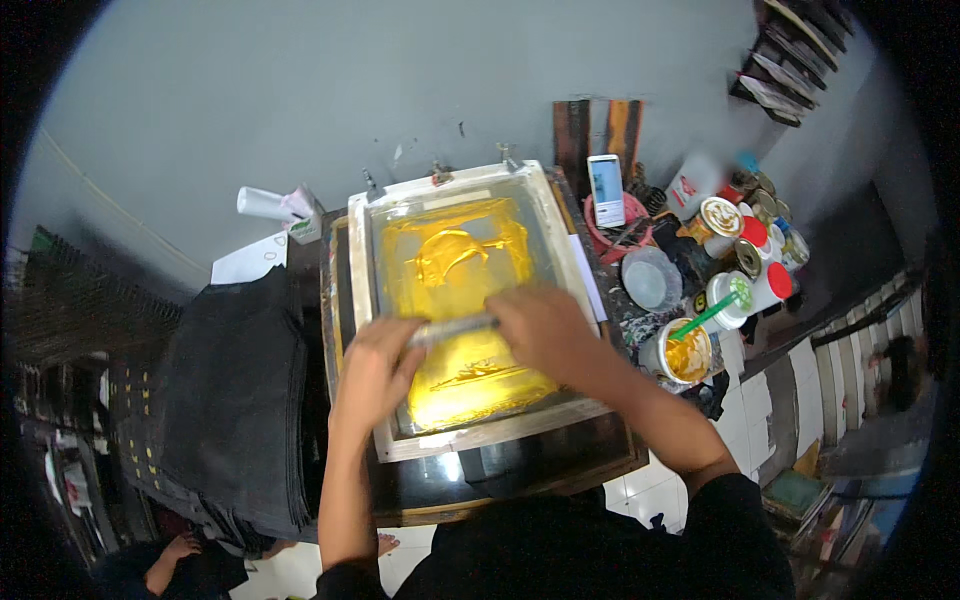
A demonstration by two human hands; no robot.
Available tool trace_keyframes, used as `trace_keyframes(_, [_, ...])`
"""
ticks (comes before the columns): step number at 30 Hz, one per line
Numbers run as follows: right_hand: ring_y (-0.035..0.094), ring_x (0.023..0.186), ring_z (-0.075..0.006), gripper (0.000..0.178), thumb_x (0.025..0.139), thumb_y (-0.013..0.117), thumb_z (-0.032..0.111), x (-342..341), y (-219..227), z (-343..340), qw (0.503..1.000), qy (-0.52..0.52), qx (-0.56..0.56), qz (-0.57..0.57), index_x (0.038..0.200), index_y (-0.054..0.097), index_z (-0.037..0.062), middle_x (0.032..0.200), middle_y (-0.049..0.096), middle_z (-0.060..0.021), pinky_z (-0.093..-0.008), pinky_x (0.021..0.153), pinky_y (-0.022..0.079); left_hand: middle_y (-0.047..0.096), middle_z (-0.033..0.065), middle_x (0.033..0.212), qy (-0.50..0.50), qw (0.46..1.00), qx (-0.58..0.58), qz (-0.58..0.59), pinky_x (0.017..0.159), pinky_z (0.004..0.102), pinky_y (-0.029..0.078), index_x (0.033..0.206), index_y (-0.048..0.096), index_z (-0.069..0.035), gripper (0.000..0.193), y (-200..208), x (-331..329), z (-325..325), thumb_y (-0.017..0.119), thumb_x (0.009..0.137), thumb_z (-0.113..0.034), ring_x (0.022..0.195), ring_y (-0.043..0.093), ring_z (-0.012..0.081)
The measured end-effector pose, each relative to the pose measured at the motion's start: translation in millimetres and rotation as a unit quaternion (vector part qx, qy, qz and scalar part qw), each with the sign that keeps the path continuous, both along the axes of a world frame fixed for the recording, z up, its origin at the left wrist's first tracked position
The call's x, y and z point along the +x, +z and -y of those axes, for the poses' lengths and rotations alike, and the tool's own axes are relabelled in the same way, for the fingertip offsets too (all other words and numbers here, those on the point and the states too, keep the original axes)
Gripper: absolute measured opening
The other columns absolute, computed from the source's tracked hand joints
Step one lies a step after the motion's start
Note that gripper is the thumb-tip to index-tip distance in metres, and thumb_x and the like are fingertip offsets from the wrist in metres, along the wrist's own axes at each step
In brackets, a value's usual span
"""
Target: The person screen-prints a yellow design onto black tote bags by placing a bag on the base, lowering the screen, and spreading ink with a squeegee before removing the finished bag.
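Note:
Both my hands grip a squeegee (pixel 455 328) that lies crosswise over a screen-printing frame (pixel 362 290). At its left end my left hand (pixel 382 360) is closed around the bar. My right hand (pixel 540 328), a little blurred, is closed on the right end. Thick yellow ink (pixel 448 255) is smeared over the mesh, heaped beyond the squeegee. Nearer to me, ridges of yellow ink (pixel 475 375) lie on a brighter yellow band. The squeegee's lower edge is hidden, so I cannot tell how it meets the mesh.
Clamps (pixel 508 155) hold the frame's far edge. A stack of black cloth (pixel 235 390) lies left. To the right stand an ink tub (pixel 688 355) with a green stirrer (pixel 708 315), a clear bowl (pixel 652 280), several jars and a phone (pixel 606 190). Another person's hand (pixel 180 546) shows lower left.

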State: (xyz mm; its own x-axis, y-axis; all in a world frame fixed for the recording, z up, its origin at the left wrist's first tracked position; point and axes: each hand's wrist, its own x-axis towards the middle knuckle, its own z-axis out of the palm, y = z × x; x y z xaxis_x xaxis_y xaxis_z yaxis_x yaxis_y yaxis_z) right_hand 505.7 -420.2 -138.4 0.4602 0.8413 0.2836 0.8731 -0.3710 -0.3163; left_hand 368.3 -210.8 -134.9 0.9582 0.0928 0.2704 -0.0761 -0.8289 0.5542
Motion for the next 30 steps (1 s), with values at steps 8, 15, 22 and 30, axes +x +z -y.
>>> trace_keyframes(8, [0.066,0.100,-0.0372,0.022,0.085,0.071,0.018,125.0,-39.2,-101.8,0.998,-0.009,-0.038,0.055,0.101,0.062,0.0044,0.100,0.070,-0.0157,-0.0493,0.086,0.051,0.070,0.0256,0.113,0.064,0.996,-0.047,0.039,0.093,0.0443,0.051,0.120,0.067,0.002,0.033,-41.0,116.3,-86.2,0.071,0.091,-0.012,0.107,0.065,0.0440])
trace_keyframes(15, [0.066,0.098,-0.0367,0.032,0.081,0.078,0.027,126.1,-56.3,-98.7,0.998,-0.017,-0.004,0.058,0.098,0.062,0.0039,0.098,0.069,-0.0155,-0.0497,0.085,0.051,0.069,0.0264,0.111,0.063,0.993,-0.096,-0.019,0.088,0.0448,0.051,0.119,0.067,0.001,0.031,-52.0,123.7,-85.1,0.072,0.090,-0.009,0.101,0.067,0.0438])
trace_keyframes(22, [0.066,0.098,-0.0358,0.033,0.084,0.077,0.028,96.6,-57.1,-85.4,0.999,-0.013,-0.013,0.051,0.095,0.059,0.0034,0.097,0.068,-0.0152,-0.0481,0.083,0.051,0.069,0.0255,0.107,0.064,0.995,-0.073,-0.010,0.087,0.0451,0.052,0.118,0.068,0.001,0.031,-52.5,92.1,-69.4,0.072,0.089,-0.010,0.098,0.067,0.0426])
trace_keyframes(30, [0.065,0.096,-0.0353,0.035,0.085,0.075,0.030,49.1,-50.9,-53.6,0.998,-0.008,-0.065,0.019,0.098,0.056,0.0039,0.097,0.066,-0.0143,-0.0480,0.081,0.051,0.068,0.0247,0.101,0.060,0.994,-0.088,-0.024,0.085,0.0441,0.052,0.116,0.068,0.001,0.030,-51.7,41.2,-38.0,0.072,0.089,-0.010,0.093,0.067,0.0423])
